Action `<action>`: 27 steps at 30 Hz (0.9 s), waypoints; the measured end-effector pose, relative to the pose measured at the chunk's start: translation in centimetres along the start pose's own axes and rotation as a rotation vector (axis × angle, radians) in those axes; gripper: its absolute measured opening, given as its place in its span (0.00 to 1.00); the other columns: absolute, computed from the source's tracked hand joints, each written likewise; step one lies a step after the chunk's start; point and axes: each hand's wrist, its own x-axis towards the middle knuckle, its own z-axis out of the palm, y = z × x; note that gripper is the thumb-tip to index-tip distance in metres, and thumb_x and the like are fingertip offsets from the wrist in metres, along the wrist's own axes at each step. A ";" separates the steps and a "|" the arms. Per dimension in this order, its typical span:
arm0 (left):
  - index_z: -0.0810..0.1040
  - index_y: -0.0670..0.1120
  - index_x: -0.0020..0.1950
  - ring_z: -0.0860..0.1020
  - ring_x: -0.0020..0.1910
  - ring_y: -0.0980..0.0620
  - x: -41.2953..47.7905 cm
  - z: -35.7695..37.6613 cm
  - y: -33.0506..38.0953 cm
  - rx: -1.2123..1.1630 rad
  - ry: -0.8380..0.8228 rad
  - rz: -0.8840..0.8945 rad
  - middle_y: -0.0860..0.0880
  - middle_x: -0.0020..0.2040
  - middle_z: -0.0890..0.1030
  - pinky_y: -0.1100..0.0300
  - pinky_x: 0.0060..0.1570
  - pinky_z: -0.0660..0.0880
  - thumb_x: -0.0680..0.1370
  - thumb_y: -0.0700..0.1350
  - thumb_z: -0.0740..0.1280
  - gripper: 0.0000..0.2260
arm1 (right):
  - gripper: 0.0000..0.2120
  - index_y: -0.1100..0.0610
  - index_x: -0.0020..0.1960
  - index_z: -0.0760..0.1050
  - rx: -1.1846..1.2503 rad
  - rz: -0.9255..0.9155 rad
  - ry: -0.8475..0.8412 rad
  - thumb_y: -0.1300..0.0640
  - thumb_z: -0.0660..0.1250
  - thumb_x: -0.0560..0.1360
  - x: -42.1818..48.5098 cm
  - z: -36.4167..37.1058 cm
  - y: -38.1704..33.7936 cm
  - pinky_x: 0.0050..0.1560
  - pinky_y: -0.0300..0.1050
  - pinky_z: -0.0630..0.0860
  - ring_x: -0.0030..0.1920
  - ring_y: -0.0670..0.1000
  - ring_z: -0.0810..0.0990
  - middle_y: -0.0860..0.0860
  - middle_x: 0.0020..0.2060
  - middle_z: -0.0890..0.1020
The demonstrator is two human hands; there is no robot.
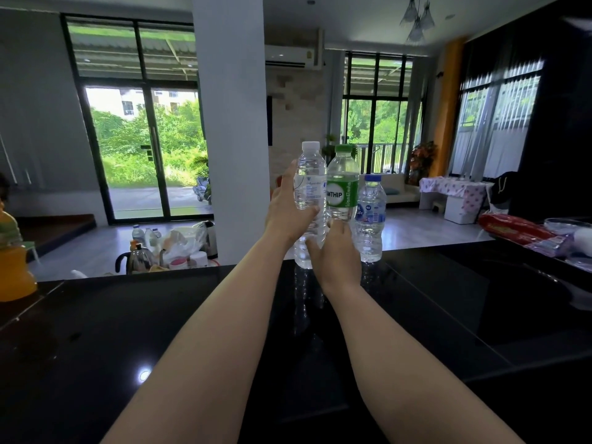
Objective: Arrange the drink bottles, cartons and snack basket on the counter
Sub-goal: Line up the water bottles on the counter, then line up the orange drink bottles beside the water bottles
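Three water bottles stand in a row near the far edge of the black counter (160,315). My left hand (285,209) grips the white-capped clear bottle (310,184) around its middle. My right hand (334,254) holds the lower part of the green-capped, green-labelled bottle (342,190), which touches the clear one. A blue-capped bottle (370,219) stands free just to the right. No cartons or snack basket can be made out.
An orange juice bottle (14,267) stands at the counter's far left. Red snack packets (512,232) and a clear bowl (567,225) lie at the right end. Beyond the counter, kettles, bottles and bags (173,245) crowd a lower surface beside a white pillar (234,123).
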 end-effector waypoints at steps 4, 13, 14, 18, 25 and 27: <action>0.49 0.58 0.78 0.67 0.71 0.44 -1.1 -2.0 0.2 0.020 -0.027 -0.043 0.47 0.75 0.63 0.46 0.67 0.67 0.74 0.47 0.72 0.41 | 0.23 0.59 0.67 0.65 0.019 -0.005 0.011 0.49 0.65 0.78 -1.2 -1.0 -0.1 0.50 0.51 0.74 0.58 0.57 0.76 0.54 0.63 0.72; 0.67 0.47 0.73 0.69 0.69 0.46 -8.4 -13.0 -2.2 0.237 0.048 -0.095 0.45 0.71 0.70 0.53 0.67 0.66 0.78 0.49 0.66 0.23 | 0.29 0.57 0.74 0.62 -0.056 -0.103 -0.079 0.43 0.60 0.79 -6.8 -2.2 -4.8 0.62 0.53 0.70 0.67 0.57 0.69 0.56 0.68 0.71; 0.68 0.47 0.72 0.69 0.69 0.46 -9.3 -14.6 -2.6 0.253 0.056 -0.104 0.45 0.71 0.71 0.53 0.66 0.66 0.78 0.49 0.65 0.22 | 0.30 0.57 0.74 0.62 -0.046 -0.113 -0.093 0.43 0.61 0.78 -7.5 -2.0 -5.9 0.63 0.53 0.69 0.68 0.57 0.69 0.56 0.69 0.70; 0.70 0.46 0.70 0.71 0.66 0.47 -12.2 -21.2 -3.8 0.277 0.142 -0.132 0.45 0.68 0.73 0.59 0.59 0.66 0.79 0.48 0.65 0.20 | 0.29 0.56 0.74 0.62 0.004 -0.155 -0.169 0.43 0.61 0.78 -10.0 0.2 -10.9 0.63 0.52 0.69 0.68 0.56 0.68 0.55 0.68 0.70; 0.69 0.44 0.71 0.68 0.69 0.46 -14.7 -31.2 -6.4 0.378 0.318 -0.161 0.45 0.71 0.70 0.53 0.66 0.66 0.80 0.47 0.64 0.20 | 0.28 0.55 0.71 0.64 0.107 -0.222 -0.302 0.43 0.63 0.77 -13.7 6.1 -19.7 0.57 0.51 0.72 0.63 0.56 0.73 0.55 0.65 0.73; 0.68 0.44 0.72 0.67 0.70 0.46 -14.7 -33.4 -7.4 0.413 0.357 -0.161 0.45 0.71 0.69 0.53 0.66 0.66 0.80 0.47 0.64 0.21 | 0.27 0.55 0.71 0.65 0.135 -0.234 -0.336 0.43 0.64 0.77 -14.3 8.0 -22.0 0.56 0.51 0.72 0.62 0.55 0.73 0.54 0.64 0.73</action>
